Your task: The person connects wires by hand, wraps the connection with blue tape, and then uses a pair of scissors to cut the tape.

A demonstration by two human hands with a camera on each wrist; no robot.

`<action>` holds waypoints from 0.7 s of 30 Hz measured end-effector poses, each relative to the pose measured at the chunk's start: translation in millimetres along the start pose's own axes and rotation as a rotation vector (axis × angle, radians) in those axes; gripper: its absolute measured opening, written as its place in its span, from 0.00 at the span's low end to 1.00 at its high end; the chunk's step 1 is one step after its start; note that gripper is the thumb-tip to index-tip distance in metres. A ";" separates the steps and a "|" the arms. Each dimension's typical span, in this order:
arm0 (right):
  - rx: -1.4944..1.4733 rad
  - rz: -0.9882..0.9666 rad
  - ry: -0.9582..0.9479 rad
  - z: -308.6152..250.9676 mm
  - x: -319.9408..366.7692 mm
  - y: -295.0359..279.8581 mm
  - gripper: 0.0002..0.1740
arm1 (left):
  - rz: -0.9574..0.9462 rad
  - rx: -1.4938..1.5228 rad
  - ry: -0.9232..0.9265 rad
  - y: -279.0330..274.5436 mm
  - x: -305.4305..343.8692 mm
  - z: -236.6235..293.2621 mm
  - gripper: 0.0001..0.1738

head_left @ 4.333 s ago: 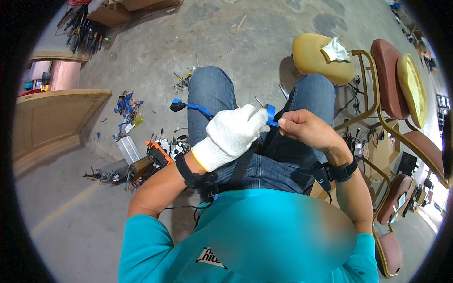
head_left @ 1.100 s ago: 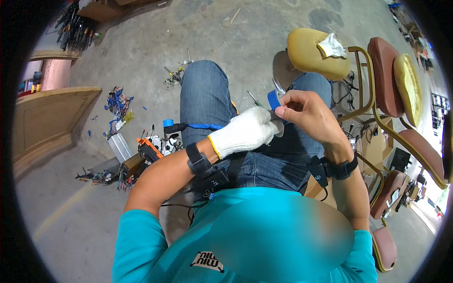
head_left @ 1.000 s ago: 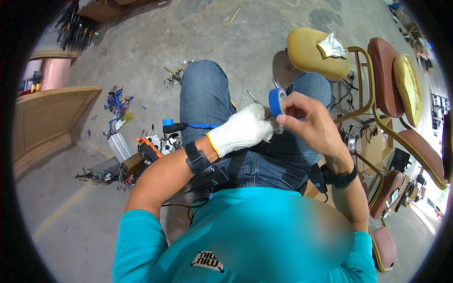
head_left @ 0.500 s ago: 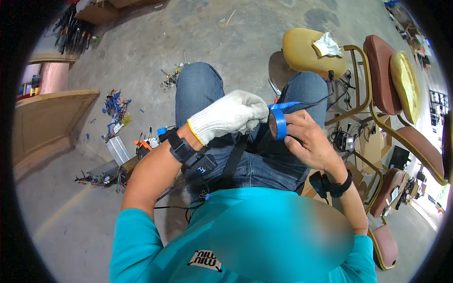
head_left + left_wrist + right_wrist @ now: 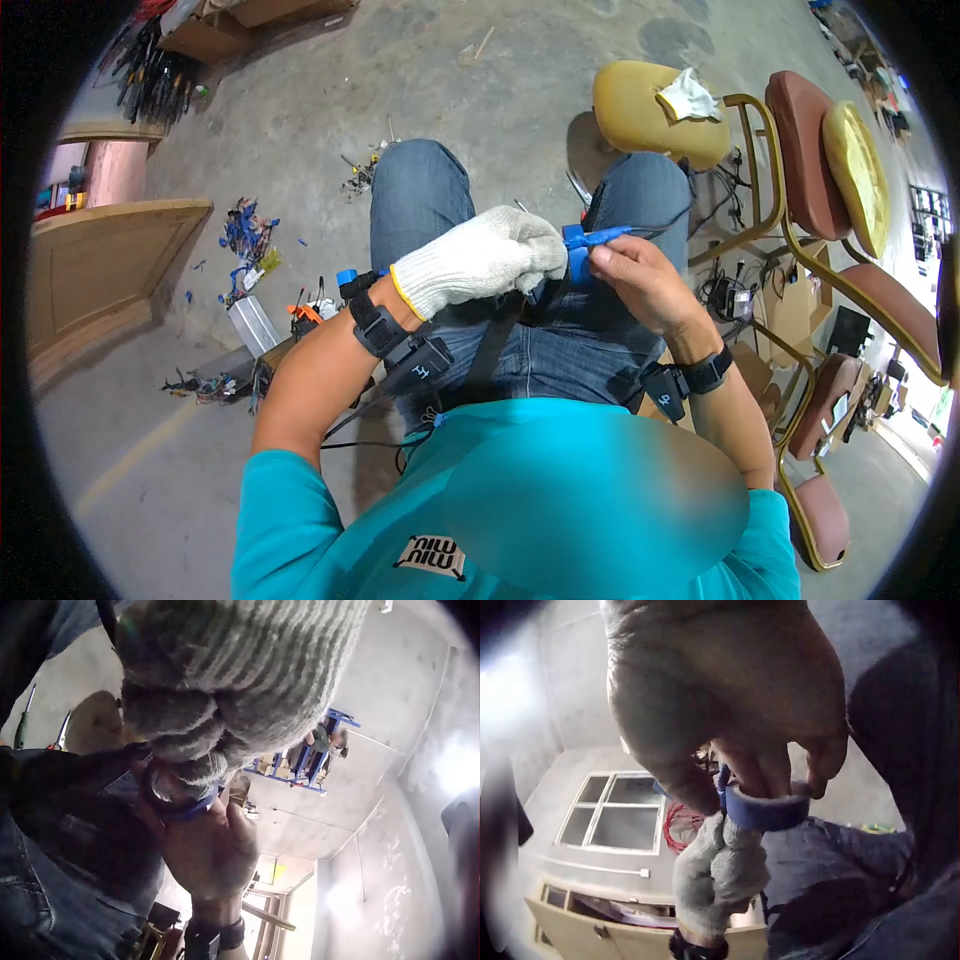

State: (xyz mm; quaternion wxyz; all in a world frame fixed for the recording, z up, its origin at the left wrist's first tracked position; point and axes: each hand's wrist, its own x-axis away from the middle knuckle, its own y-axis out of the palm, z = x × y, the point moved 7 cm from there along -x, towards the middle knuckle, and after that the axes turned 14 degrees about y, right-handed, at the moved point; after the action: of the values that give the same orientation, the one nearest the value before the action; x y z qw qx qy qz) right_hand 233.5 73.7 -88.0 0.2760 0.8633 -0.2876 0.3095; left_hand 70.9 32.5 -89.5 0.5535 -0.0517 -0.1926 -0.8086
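My gloved left hand (image 5: 485, 262) is over my lap in the head view, its fingers curled round a cable. The blue-taped stretch of cable (image 5: 608, 236) sticks out to the right of the glove. My bare right hand (image 5: 645, 285) is close beside it, thumb and fingers at the taped stretch. A roll of blue tape (image 5: 578, 263) hangs at its fingertips. In the right wrist view, fingers pass through the tape roll (image 5: 769, 810), next to the glove (image 5: 720, 870). The cable's blue-capped end (image 5: 347, 277) shows behind the left wrist; the gripped part is hidden by the glove.
Pliers (image 5: 577, 188) and a screwdriver (image 5: 23, 724) are between my knees. A yellow chair seat (image 5: 660, 115) with a white glove (image 5: 688, 96) on it is ahead right. Wire scraps (image 5: 248, 235) lie on the floor left, near a wooden cabinet (image 5: 120, 260).
The tape roll was held apart from the cable a second ago. Since then the taped stretch has come out between my hands, and my right thumb and fingers have closed in on it.
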 end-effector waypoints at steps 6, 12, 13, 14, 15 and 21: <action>0.142 0.336 -0.012 6.4 -0.1 -13.6 0.18 | -0.029 -0.050 -0.070 1.5 4.9 3.9 0.16; 0.923 0.706 -0.212 -55.1 49.6 7.0 0.12 | -0.036 0.025 0.018 3.0 2.6 0.7 0.16; 1.011 0.743 -0.369 -66.8 53.9 14.5 0.12 | -0.054 -0.024 -0.008 0.5 3.4 3.4 0.16; 1.012 0.748 -0.369 -69.4 49.1 12.9 0.12 | -0.070 -0.075 -0.035 -0.1 3.8 6.3 0.16; 1.084 0.697 -0.585 -77.4 48.2 23.8 0.13 | -0.072 -0.076 -0.035 1.5 3.7 4.9 0.16; 1.081 0.338 -0.562 -65.5 21.2 24.5 0.13 | -0.093 -0.133 -0.046 1.7 3.7 0.4 0.17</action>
State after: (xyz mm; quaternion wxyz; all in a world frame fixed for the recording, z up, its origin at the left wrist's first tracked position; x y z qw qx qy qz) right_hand 206.2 92.9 -23.0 -0.3379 0.8718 -0.2844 0.2118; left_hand 71.0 28.8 -87.7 0.5061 -0.0981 -0.1534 -0.8430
